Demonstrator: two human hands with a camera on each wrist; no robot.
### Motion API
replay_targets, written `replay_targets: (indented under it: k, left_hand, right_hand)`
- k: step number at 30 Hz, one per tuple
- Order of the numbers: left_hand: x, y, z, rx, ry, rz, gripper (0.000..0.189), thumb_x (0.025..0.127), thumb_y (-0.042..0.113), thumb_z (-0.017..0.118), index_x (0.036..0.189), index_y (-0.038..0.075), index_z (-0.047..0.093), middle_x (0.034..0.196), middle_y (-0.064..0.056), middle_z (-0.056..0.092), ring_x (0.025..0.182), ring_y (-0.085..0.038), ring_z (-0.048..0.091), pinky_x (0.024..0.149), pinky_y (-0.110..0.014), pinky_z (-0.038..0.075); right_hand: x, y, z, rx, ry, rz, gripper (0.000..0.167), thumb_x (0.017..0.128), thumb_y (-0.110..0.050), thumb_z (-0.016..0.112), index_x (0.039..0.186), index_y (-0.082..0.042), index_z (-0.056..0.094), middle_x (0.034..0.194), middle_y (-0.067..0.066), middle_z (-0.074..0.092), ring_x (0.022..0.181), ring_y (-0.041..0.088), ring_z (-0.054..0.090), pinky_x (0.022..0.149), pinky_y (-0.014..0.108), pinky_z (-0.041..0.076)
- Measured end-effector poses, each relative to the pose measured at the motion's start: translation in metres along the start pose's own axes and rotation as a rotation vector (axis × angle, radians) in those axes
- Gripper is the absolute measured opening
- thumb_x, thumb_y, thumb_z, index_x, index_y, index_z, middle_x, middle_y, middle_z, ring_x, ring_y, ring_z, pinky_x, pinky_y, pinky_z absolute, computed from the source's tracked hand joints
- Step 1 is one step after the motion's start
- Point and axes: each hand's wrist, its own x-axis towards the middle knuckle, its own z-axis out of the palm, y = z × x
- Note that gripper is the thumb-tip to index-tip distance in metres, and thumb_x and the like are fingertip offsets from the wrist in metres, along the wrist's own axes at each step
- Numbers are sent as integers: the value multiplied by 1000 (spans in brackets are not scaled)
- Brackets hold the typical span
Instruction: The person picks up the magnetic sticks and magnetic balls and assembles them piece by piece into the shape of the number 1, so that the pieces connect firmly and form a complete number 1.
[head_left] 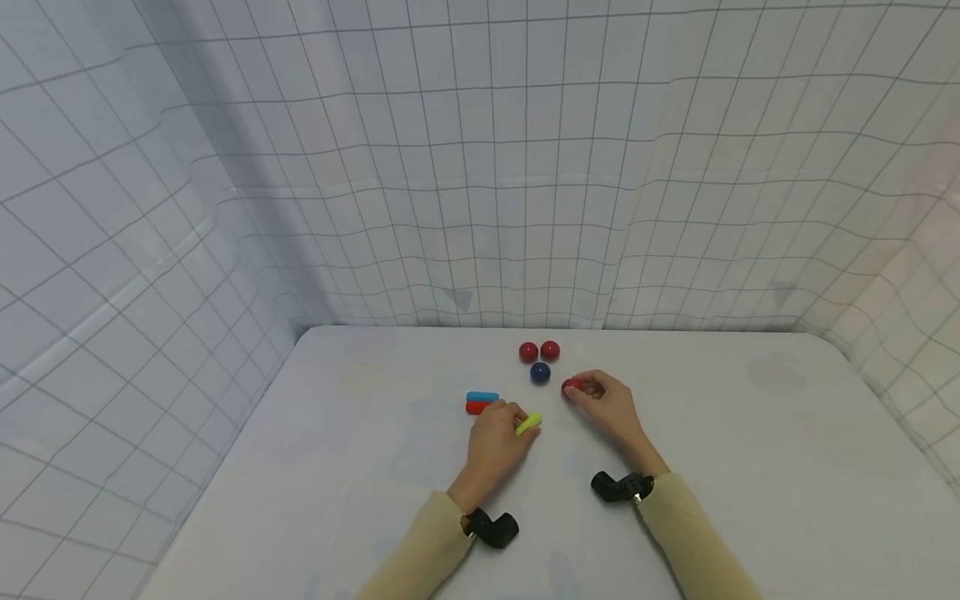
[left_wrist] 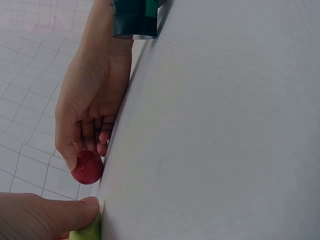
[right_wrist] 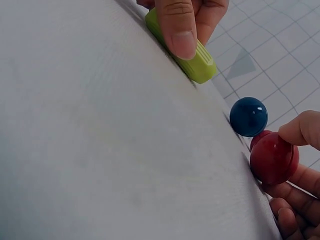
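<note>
A person's left hand (head_left: 497, 442) pinches a green block (head_left: 531, 422), the right hand (head_left: 611, 408) a red ball (head_left: 572, 385), at a white table (head_left: 322, 475).
The red ball sits just right of a blue ball (head_left: 540, 372), two other red balls (head_left: 528, 352) beyond; a blue block (head_left: 482, 397) and a red block (head_left: 477, 407) lie side by side near the left hand.

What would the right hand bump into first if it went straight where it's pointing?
Probably the blue ball: it sits just ahead of the red ball in the right hand, though depth is hard to judge.
</note>
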Motion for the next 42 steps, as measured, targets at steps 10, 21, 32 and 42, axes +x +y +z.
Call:
replay_targets:
  k: [10, 21, 32, 42]
  left_hand:
    - [1, 3, 7, -44, 33, 7, 24, 79, 26, 79, 89, 5, 72, 73, 2, 56, 68, -10, 50, 64, -25, 44]
    - [4, 5, 12, -69, 32, -12, 25, 79, 27, 78, 90, 4, 73, 70, 4, 52, 65, -10, 47, 60, -24, 43]
    - [8, 8, 14, -102, 47, -23, 25, 80, 27, 78, 89, 5, 73, 69, 4, 53, 65, -9, 48, 60, -24, 42]
    - [10, 8, 18, -112, 60, -10, 25, 81, 28, 76, 88, 5, 73, 70, 5, 54, 65, -8, 49, 59, -24, 42]
  right_hand:
    - [-1, 2, -2, -1, -21, -15, 28, 84, -30, 73, 100, -7, 70, 87, 4, 61, 81, 18, 54, 73, 33, 44]
    - [-2, 3, -2, 27, -28, -36, 29, 85, -30, 73, 103, -7, 70, 82, 2, 62, 77, 17, 55, 71, 32, 44]
    - [0, 3, -2, 20, -33, -44, 28, 86, -30, 72, 102, -7, 70, 81, 2, 62, 77, 17, 56, 72, 32, 45]
    - [-1, 4, -2, 9, -30, -28, 31, 87, -31, 70, 105, -5, 70, 94, 6, 64, 82, 19, 56, 75, 35, 45]
